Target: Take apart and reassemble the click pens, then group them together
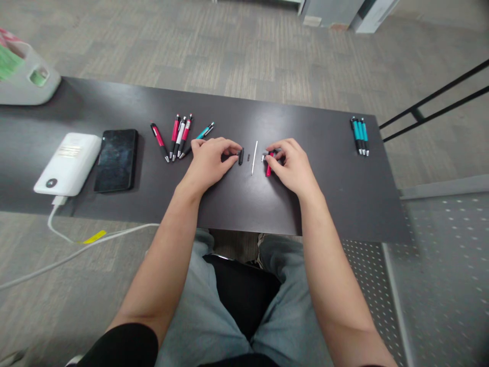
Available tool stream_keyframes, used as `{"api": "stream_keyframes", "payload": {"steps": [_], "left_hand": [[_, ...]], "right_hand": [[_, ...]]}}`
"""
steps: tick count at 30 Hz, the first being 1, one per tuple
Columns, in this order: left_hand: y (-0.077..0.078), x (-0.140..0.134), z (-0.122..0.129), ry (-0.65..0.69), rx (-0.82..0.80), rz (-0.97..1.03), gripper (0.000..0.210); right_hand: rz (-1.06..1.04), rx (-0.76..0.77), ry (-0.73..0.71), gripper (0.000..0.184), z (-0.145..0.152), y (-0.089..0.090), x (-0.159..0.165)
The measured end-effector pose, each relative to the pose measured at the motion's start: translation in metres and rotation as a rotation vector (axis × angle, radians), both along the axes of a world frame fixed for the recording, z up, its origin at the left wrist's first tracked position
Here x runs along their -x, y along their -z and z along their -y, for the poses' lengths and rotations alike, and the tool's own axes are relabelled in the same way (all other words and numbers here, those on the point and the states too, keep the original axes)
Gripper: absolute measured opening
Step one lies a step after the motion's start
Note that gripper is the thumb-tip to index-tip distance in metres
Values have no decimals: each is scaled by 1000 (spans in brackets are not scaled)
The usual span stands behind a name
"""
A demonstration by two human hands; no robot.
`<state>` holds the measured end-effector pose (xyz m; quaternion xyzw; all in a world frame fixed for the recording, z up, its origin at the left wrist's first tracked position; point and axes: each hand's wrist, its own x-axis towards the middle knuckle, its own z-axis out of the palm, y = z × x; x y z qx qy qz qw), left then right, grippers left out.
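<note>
The fingertips of my left hand (pixel 212 160) are closed at a short black pen grip (pixel 241 156), on its left side. My right hand (pixel 292 165) has thumb and fingers closed around a red pen barrel (pixel 269 168), partly covering it. A small silver piece (pixel 263 158) shows at the right thumb tip. Between the hands, a thin white refill (pixel 254 158) lies on the dark table (pixel 244 206). Beside it is a tiny dark spring-like piece (pixel 248 157), too small to make out surely.
Left of my hands lie several red and white pens (pixel 179 136) and a teal pen (pixel 202 133). Several teal pens (pixel 359 136) sit at the far right. A black phone-like slab (pixel 116 160), a cabled white power bank (pixel 69 163) and a white container (pixel 42 84) occupy the left.
</note>
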<state>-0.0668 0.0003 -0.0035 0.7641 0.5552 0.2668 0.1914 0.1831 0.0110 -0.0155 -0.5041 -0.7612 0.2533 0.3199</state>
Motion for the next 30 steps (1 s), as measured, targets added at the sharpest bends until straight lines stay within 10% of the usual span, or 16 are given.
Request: {"api": "stream_keyframes", "payload": {"steps": [21, 30], "left_hand": [[-5, -9, -1, -59, -103, 53, 19], [-6, -27, 1, 200, -63, 227, 28]], "right_hand": [[2, -56, -28, 8, -1, 4, 3], [-275, -65, -81, 20, -7, 1, 6]]}}
